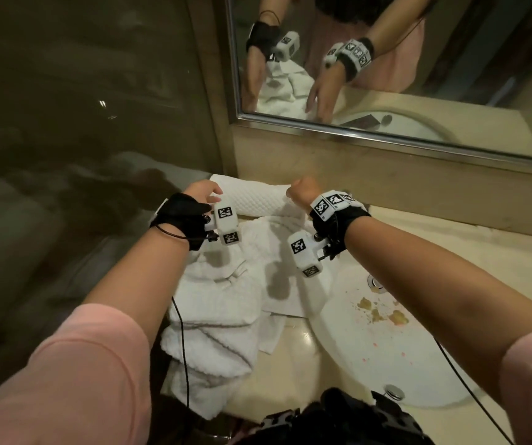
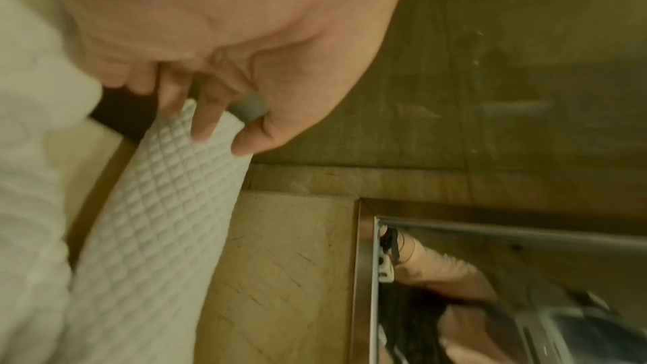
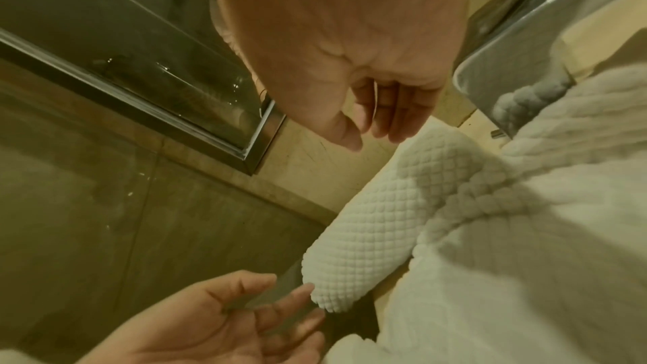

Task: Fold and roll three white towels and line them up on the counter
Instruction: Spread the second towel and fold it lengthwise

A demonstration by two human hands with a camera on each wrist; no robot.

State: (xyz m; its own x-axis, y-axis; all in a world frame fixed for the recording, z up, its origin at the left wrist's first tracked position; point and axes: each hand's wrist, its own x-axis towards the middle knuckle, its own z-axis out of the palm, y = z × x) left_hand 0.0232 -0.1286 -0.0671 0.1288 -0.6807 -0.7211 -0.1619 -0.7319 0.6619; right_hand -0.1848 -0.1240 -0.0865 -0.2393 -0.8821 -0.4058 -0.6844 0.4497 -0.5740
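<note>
the left hand (image 1: 201,191) fingers one end of the single rolled towel (image 1: 251,200) lying against the counter's back wall, the right hand (image 1: 303,192) hovers loosely open at the other, while the remaining towels (image 1: 226,303) lie unrolled.

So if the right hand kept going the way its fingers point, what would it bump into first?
Probably the rolled waffle towel. The right hand hovers just above its near end, fingers loosely curled, pointing down toward it. Beyond lies the beige backsplash under the mirror. Depth is hard to judge, so it might slip past the roll's end.
</note>
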